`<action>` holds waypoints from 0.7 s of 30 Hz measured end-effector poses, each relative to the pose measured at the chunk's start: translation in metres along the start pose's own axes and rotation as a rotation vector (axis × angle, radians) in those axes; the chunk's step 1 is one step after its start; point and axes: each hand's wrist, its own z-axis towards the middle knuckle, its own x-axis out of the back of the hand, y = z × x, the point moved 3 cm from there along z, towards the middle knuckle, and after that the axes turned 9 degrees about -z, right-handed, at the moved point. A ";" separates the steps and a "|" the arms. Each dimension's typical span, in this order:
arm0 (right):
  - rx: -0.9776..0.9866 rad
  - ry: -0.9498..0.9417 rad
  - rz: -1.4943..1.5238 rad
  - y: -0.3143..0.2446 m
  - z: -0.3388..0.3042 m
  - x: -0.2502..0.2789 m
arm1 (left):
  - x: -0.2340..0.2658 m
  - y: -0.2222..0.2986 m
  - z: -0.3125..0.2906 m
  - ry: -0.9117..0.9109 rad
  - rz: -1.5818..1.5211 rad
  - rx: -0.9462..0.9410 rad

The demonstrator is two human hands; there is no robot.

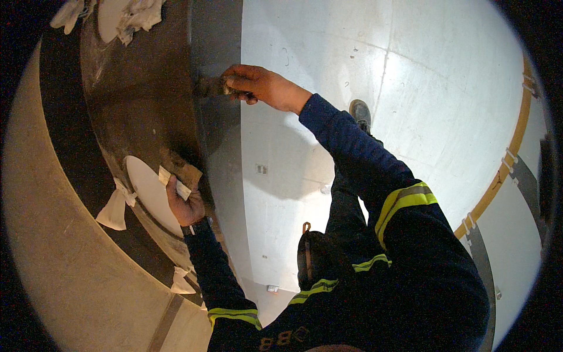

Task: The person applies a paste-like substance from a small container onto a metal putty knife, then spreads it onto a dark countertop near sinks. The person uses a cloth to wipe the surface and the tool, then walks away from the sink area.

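Note:
My left hand (186, 202) is closed on a folded pale sheet (175, 183), beside a white oval (152, 190) in the dark panel. A brown patch (189, 173) shows just beyond its fingers. Higher up, my right hand (264, 87) is pinched at the edge of the curved dark brown panel (146, 88). Between its fingertips is a small light-brown wad (227, 88), mostly hidden by the fingers. Both hands are near the panel's glossy surface; whether they press on it I cannot tell.
White crumpled material (139, 19) hangs at the panel's far end. Pale flaps (114, 210) stick out along its left side. The white floor (281, 146) lies to the right, with my shoe (360, 112) on it. A yellow hose or cable (498, 176) curves along the right side.

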 end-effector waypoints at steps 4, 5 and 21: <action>-0.012 0.033 0.035 0.000 -0.002 0.003 | -0.004 -0.002 -0.001 -0.004 0.039 -0.040; -0.017 0.034 0.049 -0.003 -0.002 0.003 | -0.005 -0.002 -0.001 0.010 0.052 -0.046; -0.088 0.212 -0.003 0.013 -0.049 0.006 | 0.007 -0.001 0.003 0.045 0.106 0.030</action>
